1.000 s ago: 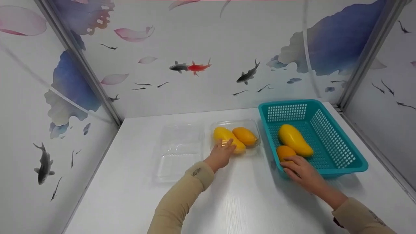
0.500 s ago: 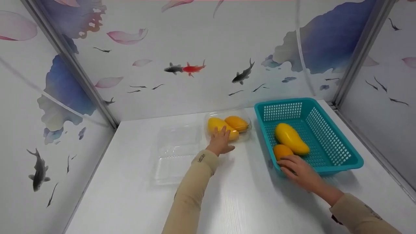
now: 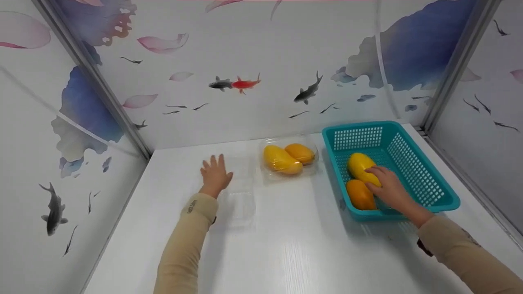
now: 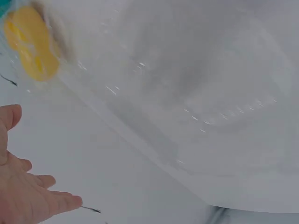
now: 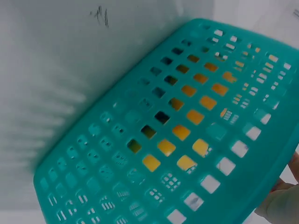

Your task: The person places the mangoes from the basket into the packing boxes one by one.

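Observation:
My left hand (image 3: 215, 175), fingers spread, is over a clear plastic clamshell container (image 3: 239, 206) lying unfolded on the table. The left wrist view has that hand (image 4: 28, 186) at its lower left; whether it touches the plastic cannot be told. Inside the teal basket (image 3: 336, 167), my right hand (image 3: 390, 190) holds the lower end of a yellow mango (image 3: 359, 165) between thumb and fingers. An orange-yellow mango (image 3: 360, 196) lies just in front of it. In the right wrist view, the basket wall (image 5: 117, 116) hides most of the fruit and the hand.
A closed clear container (image 3: 267, 177) with a yellow mango (image 3: 282, 159) and an orange-yellow mango (image 3: 300, 153) stands near the back wall, left of the basket. Printed panels (image 3: 278, 118) enclose the white table (image 3: 286, 245) at the back and sides.
The filled container was pushed back toward the wall by my left hand, which then moved left to the unfolded container. My right hand shifted from the orange-yellow mango to the yellow one.

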A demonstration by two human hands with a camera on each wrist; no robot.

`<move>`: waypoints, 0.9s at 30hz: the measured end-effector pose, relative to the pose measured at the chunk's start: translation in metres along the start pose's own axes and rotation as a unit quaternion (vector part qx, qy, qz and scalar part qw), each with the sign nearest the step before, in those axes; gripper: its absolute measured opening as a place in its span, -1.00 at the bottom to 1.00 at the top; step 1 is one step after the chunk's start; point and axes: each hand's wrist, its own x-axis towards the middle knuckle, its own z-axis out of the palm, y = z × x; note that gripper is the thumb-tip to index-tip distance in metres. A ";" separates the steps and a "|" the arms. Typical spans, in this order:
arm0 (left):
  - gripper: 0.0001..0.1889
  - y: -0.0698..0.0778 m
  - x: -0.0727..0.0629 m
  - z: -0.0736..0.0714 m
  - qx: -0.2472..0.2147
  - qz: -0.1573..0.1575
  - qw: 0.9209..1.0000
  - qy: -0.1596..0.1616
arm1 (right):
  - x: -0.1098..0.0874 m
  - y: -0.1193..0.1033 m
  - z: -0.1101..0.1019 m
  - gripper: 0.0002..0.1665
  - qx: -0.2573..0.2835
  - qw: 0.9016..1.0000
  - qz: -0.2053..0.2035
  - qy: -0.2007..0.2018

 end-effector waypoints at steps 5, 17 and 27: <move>-0.25 -0.059 -0.016 -0.001 -0.079 -0.106 0.990 -0.050 | 0.018 0.008 -0.015 -0.40 -0.029 0.999 0.041 -0.020; -0.35 -0.102 -0.035 0.014 -0.256 -0.173 0.936 -0.169 | 0.060 0.003 -0.032 -0.15 -0.058 0.983 0.123 -0.123; -0.46 -0.101 -0.038 0.023 -0.256 -0.198 0.937 -0.133 | 0.077 0.010 -0.035 -0.13 -0.078 0.966 0.159 -0.186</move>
